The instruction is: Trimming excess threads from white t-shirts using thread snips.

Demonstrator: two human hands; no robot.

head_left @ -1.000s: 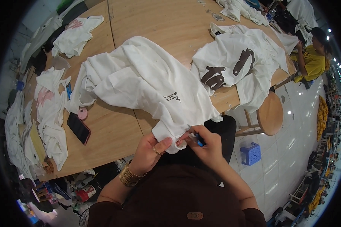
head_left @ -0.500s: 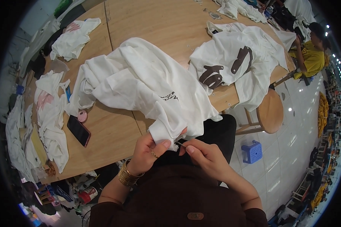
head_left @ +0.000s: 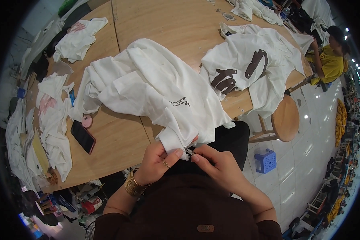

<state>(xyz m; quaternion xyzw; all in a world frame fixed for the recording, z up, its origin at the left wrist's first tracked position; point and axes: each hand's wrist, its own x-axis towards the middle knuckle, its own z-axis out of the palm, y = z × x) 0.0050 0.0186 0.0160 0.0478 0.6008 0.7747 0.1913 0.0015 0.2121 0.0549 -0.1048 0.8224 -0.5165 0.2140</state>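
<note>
A white long-sleeved garment [head_left: 144,84] with a small dark print lies across the table edge, one end hanging toward my lap. My left hand [head_left: 158,159] grips its bunched cuff or hem, thumb on top and fingers partly hidden by the cloth. From the right, my right hand [head_left: 218,162] pinches small metal thread snips [head_left: 190,152]. Their tips are at the cloth edge beside my left thumb. Whether the blades touch a thread is too small to tell.
The wooden table [head_left: 116,138] also bears a white garment with dark patches [head_left: 264,52], a phone [head_left: 83,137], a round pink object [head_left: 87,121] and white cloth pieces [head_left: 54,120]. At the right are a wooden stool [head_left: 286,118], a blue plastic stool [head_left: 265,161] and a person in yellow [head_left: 332,64].
The right fingers have shifted slightly on the snips, and more of the metal now shows at the cloth edge. The left hand keeps its hold, almost unmoved.
</note>
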